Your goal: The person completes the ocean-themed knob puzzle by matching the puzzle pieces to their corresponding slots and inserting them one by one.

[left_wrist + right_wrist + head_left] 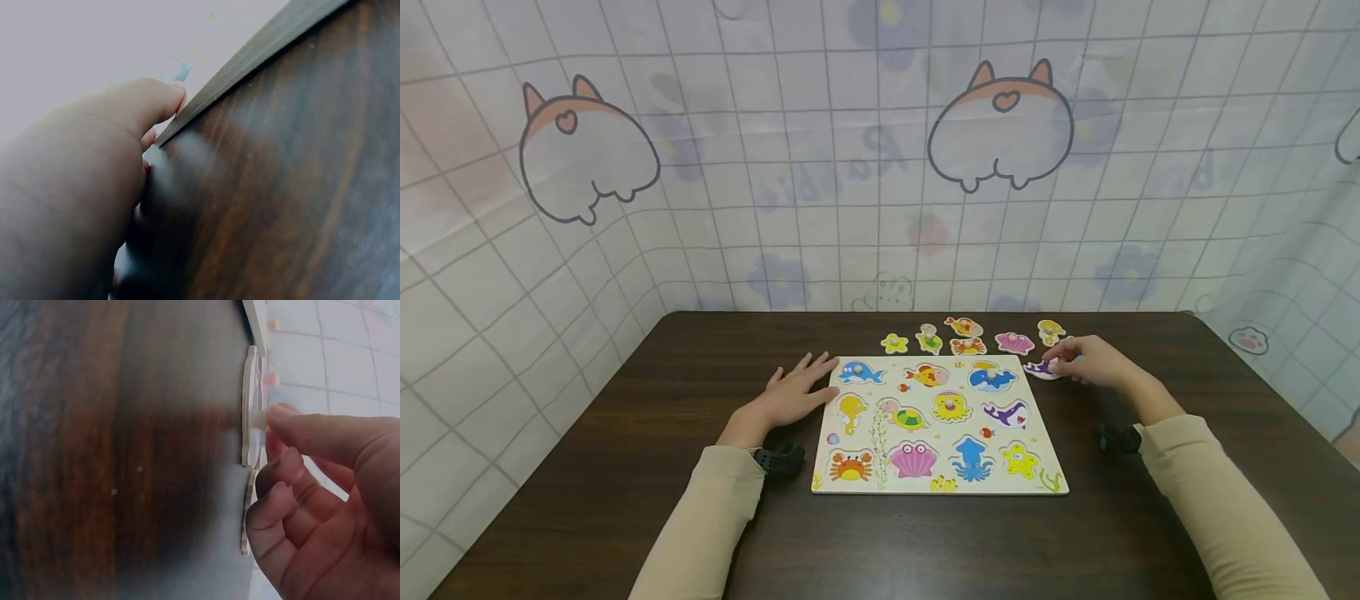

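A pale puzzle board (940, 433) with sea-animal shapes lies on the table. Knobbed dolphin (863, 373), blue whale (991, 377) and yellow octopus (951, 407) pieces sit in its recesses. My left hand (790, 396) rests by the board's upper left edge, fingers spread, the thumb touching the rim in the left wrist view. Just off the upper right corner, my right hand (1096, 364) pinches the knob of a purple-and-white sea-animal piece (1039, 370). Seen edge-on in the right wrist view, this puzzle piece (249, 412) stays low at the tabletop; fingers partly cover it in the head view.
Behind the board lie loose knobbed pieces: a starfish (894, 343), turtle (928, 340), fish (964, 327), crab (967, 347), pink shell (1014, 342) and seahorse (1050, 332). Something blue shows partly behind the right hand. A patterned curtain (850, 208) hangs beyond the dark table (925, 542).
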{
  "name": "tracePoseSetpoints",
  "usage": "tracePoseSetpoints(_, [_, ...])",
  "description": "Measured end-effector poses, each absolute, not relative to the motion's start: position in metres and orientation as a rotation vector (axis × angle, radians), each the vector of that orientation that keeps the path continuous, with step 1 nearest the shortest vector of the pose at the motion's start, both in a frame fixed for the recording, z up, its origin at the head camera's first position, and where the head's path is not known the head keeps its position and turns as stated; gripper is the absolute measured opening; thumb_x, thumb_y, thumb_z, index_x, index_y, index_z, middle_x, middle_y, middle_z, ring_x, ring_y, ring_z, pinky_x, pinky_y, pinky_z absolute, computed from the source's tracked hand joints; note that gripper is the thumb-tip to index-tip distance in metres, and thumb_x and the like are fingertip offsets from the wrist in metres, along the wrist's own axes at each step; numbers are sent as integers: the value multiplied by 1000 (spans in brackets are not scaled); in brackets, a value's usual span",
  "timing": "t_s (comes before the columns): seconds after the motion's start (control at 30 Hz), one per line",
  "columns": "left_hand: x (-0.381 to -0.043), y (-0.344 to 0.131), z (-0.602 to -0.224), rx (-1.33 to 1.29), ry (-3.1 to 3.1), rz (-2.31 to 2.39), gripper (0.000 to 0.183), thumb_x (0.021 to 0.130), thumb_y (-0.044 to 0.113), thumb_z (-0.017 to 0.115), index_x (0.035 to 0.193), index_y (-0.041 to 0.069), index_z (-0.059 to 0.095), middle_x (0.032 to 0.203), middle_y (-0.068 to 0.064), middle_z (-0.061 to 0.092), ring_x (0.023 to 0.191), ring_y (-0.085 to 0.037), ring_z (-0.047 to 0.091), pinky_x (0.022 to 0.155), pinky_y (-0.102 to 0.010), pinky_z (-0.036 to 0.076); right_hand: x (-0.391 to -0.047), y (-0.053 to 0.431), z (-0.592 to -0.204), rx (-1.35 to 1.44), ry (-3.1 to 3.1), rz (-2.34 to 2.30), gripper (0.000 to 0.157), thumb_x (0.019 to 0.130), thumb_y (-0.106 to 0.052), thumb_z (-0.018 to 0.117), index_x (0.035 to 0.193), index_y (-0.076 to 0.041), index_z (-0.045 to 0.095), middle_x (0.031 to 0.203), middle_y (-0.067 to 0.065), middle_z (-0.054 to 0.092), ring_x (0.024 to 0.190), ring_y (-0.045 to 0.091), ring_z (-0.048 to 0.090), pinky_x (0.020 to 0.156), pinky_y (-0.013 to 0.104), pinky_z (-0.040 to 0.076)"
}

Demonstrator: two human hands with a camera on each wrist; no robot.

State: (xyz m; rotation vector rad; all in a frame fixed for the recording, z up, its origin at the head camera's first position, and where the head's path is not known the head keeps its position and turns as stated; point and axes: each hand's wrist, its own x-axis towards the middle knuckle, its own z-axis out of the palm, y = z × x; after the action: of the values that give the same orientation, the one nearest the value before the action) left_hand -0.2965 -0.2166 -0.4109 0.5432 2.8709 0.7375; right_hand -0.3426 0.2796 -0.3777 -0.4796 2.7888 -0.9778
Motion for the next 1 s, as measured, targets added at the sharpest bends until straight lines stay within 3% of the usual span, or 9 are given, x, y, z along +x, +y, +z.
tracePoseSetpoints(0.27, [-295, -216, -411, 541, 2873, 738, 67, 109, 41, 50, 164, 13, 27, 169, -15, 16, 156, -39, 5, 118, -68, -4, -346, 281, -381, -426, 2826, -880, 29, 100, -14, 67, 118, 9, 71, 98, 14, 68, 79, 24, 57, 71, 37, 52])
tracePoseSetpoints(0.53, [-294, -216, -408, 535, 2871, 737, 67, 108, 42, 50, 164, 13, 27, 170, -15, 16, 156, -38, 5, 118, -67, -4, -343, 277, -378, -426, 2879, -824, 29, 99, -16, 69, 115, 8, 73, 110, 25, 69, 95, 34, 59, 89, 55, 50])
tracePoseSetpoints(1.0, [-295, -216, -408, 543, 2875, 732, 67, 109, 41, 49, 165, 13, 26, 169, -15, 16, 156, -38, 4, 118, -67, -4, -341, 274, -375, -426, 2899, -811, 27, 98, -14, 69, 113, 8, 74, 107, 24, 71, 91, 33, 59, 88, 54, 50])
